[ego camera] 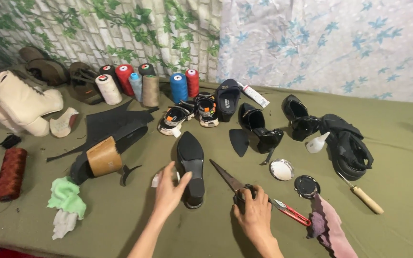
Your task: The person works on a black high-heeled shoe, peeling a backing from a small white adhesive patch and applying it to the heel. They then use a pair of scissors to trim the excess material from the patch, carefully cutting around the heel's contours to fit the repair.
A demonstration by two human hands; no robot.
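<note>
Right hand (pixel 253 209) is closing its grip around a dark-handled knife (pixel 230 182), blade angling up-left toward the black shoe (pixel 190 167), which the left hand (pixel 169 189), fingers spread, is touching on the table (pixel 397 153).

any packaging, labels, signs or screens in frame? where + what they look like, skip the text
No signs or screens.
Tube: lies at the table's back edge, right of the dark slip-on shoe; slim, white, with small print and a dark end.
Squeeze bottle: between the black heels and the black sandals; small, whitish, pointed nozzle, no label that shows.
Thread cones: back centre-left; round paper labels on their tops.
Tin lid: round, silver, right of the knife; plain.
</note>
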